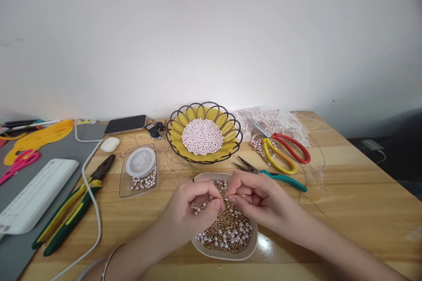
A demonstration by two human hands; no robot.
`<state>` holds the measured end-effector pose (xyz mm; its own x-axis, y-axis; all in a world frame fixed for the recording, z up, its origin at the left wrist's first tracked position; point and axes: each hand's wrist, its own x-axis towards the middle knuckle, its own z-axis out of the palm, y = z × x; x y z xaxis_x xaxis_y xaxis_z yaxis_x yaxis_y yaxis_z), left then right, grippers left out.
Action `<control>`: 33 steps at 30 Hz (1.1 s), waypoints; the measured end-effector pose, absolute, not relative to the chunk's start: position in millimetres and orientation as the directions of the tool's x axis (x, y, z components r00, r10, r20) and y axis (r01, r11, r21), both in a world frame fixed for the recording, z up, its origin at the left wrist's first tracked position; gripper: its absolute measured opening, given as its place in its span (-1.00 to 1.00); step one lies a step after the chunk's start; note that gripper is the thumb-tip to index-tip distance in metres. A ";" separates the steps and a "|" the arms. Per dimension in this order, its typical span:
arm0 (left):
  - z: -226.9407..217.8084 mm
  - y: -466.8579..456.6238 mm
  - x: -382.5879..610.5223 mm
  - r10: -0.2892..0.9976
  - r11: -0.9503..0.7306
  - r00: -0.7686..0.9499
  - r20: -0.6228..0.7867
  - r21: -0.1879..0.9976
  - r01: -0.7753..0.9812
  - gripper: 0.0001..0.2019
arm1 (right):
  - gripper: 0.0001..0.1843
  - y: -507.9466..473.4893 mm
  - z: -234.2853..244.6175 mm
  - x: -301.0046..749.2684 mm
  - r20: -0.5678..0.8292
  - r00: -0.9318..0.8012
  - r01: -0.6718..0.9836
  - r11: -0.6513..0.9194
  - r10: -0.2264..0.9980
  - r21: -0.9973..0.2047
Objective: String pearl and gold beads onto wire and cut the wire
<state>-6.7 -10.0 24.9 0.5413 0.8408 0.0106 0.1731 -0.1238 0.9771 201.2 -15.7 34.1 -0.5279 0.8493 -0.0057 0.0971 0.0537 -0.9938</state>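
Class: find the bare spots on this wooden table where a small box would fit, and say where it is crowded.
Bare wood lies right of the teal pliers, toward the table edge, and between the green pliers and the bead dish. It is crowded around the wire basket, scissors and both hands.

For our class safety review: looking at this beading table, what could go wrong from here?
1. Both hands, left hand and right hand, pinch something fine over the shallow bead dish; a nudge might spill its loose beads.
2. The open pliers point towards the hands and could prick a finger.
3. The white cable trails off the table edge and may snag.
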 end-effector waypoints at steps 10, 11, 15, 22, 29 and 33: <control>28.3 -13.0 -7.3 0.834 -0.246 0.540 0.116 0.954 0.174 -0.82 | -0.73 -19.4 30.4 198.3 0.055 -0.518 0.045 0.091 0.854 -0.995; 28.3 -13.0 -7.1 0.832 -0.257 0.541 0.127 0.951 0.173 -0.83 | -0.73 -19.5 30.2 197.7 0.056 -0.513 0.049 0.095 0.856 -0.994; 27.2 -12.0 -6.4 0.831 -0.313 0.527 0.177 0.933 0.180 -0.82 | -0.74 -20.5 28.5 195.5 0.057 -0.503 0.073 0.108 0.862 -0.991; 26.4 -9.9 -4.3 0.798 -0.466 0.505 0.330 0.869 0.168 -0.82 | -0.78 -23.7 25.7 192.8 0.095 -0.481 0.122 0.174 0.871 -0.977; 25.7 -11.4 -3.3 0.806 -0.501 0.468 0.363 0.839 0.213 -0.81 | -0.85 -28.3 17.7 193.0 0.178 -0.473 0.209 0.306 0.863 -0.929; 27.2 -11.2 -3.1 0.803 -0.508 0.469 0.368 0.835 0.213 -0.81 | -0.86 -28.4 16.4 192.2 0.188 -0.469 0.217 0.319 0.863 -0.923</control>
<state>-3.1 -11.2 27.2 0.4691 0.8027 0.3682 0.2132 -0.5075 0.8349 192.2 -28.4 16.4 -0.4686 0.8631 0.1881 0.2172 0.3190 -0.9225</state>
